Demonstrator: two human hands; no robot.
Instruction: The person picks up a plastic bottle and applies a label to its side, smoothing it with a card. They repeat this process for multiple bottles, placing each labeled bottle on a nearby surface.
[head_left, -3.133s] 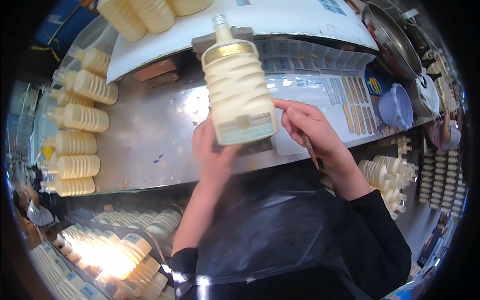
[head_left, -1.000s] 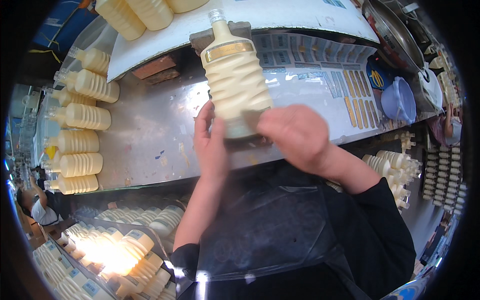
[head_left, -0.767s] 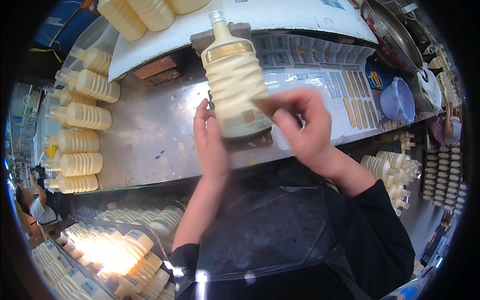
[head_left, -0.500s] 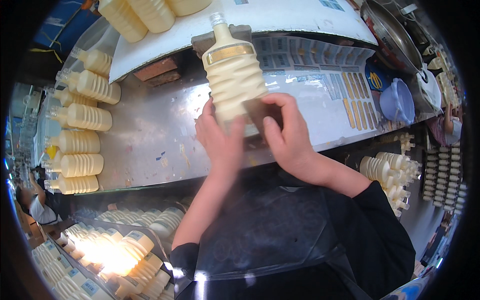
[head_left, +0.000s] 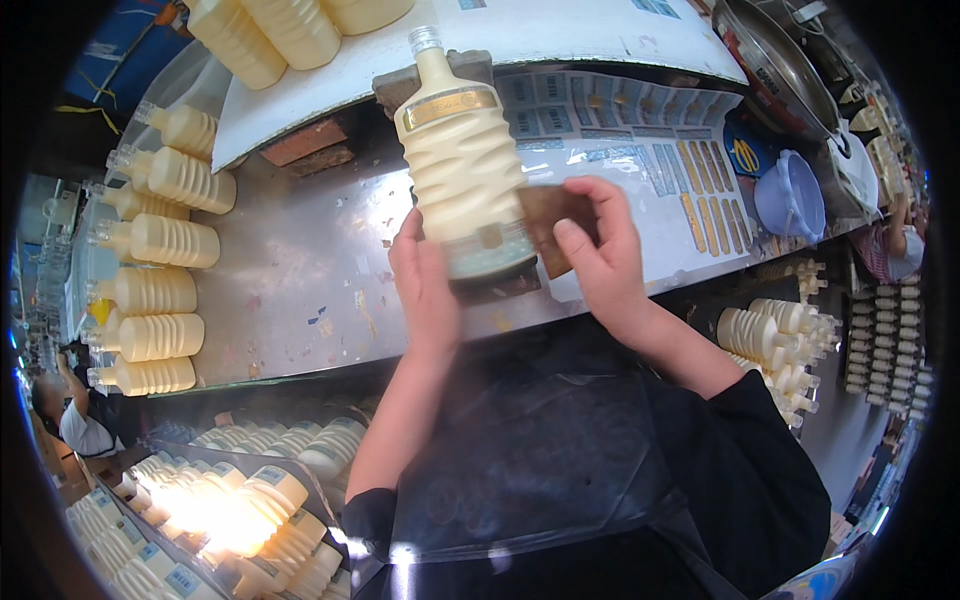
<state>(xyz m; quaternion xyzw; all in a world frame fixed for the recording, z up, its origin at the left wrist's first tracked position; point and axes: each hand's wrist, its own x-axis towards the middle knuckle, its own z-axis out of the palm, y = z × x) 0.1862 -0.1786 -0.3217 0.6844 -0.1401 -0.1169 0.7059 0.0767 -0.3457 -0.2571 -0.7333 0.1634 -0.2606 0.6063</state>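
Note:
A cream-coloured bottle (head_left: 462,165) with wavy ridges and a clear neck lies in front of me, its neck end propped on a grey block (head_left: 392,92). A gold label crosses its shoulder, and a pale bluish band runs round its base. My left hand (head_left: 425,290), somewhat blurred, is closed against the bottle's lower left side, thumb near its front edge. Between the thumb and fingers of my right hand (head_left: 605,250) is a flat brown rectangular card-like piece (head_left: 548,222), held at the bottle's lower right edge.
Several similar bottles (head_left: 165,290) line the metal table's (head_left: 290,290) left side. Sheets of gold and blue labels (head_left: 708,185) lie to the right, beside a lilac bucket (head_left: 790,198). A white board (head_left: 560,45) spans the back. Crates of bottles (head_left: 250,500) stand lower left.
My right hand has moved right with the brown piece, off the bottle's lower front. My left thumb has shifted left, and the pale band at the base now shows.

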